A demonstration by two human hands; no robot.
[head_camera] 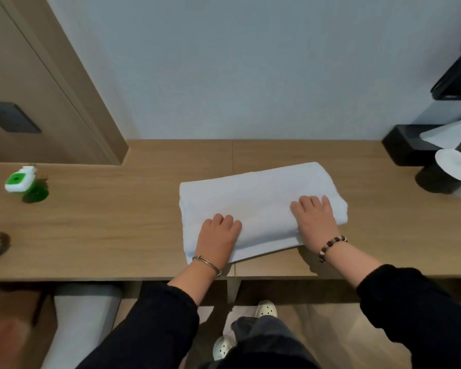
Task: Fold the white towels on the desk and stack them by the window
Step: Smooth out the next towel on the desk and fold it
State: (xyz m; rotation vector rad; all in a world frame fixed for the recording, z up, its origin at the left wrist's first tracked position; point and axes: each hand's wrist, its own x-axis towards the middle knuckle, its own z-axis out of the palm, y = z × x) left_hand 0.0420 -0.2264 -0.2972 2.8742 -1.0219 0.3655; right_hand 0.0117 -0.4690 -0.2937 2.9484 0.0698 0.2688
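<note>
Head view. Item: white towel (261,198), folded into a thick oblong at the middle of the tabletop (117,230), its near edge close to the front lip. Left grip (218,235): released, palm down, pressing the towel's near left part. Right grip (314,222): released, palm down, pressing the near right part. Window: not in view. Also present: green bottle (24,182), far left; black tissue box (407,145), far right. Risks, as judged: a thin bottom layer juts out at the near edge, so layers may slip apart on lifting; uneven pressure could skew the fold.
</note>
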